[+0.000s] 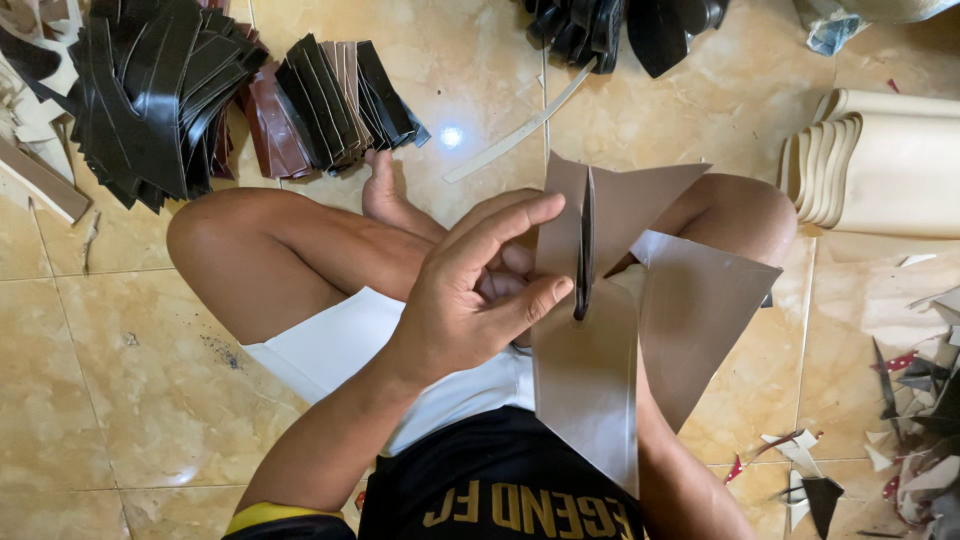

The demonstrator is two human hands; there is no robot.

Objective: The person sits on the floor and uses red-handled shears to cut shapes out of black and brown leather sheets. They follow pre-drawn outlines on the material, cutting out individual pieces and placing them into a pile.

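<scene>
I sat cross-legged on a tiled floor (150,400), looking down at my own lap. My left hand (470,300) was closed loosely around the edge of a tan sheet (585,390), thumb pressed on its near face and fingers curled behind it. The sheet stood almost upright above my crossed legs, partly split, so two pointed flaps spread apart at the top. A pair of dark scissors (584,250) ran edge-on down the split. My right hand was hidden behind the sheet; I could not tell whether it was open or closed, though it most likely worked the scissors.

The risk, as I judged it, lay in how near my left thumb sat to the blades: it was just beside them, and a slip of the sheet could have brought it into the cut. The loose flaps might also have sagged and pulled the cut off line.

At upper left lay fanned stacks of black and brown cut strips (160,95). At the right edge stood pale rolled sheets (880,160), and torn offcuts (920,400) littered the floor at lower right.
</scene>
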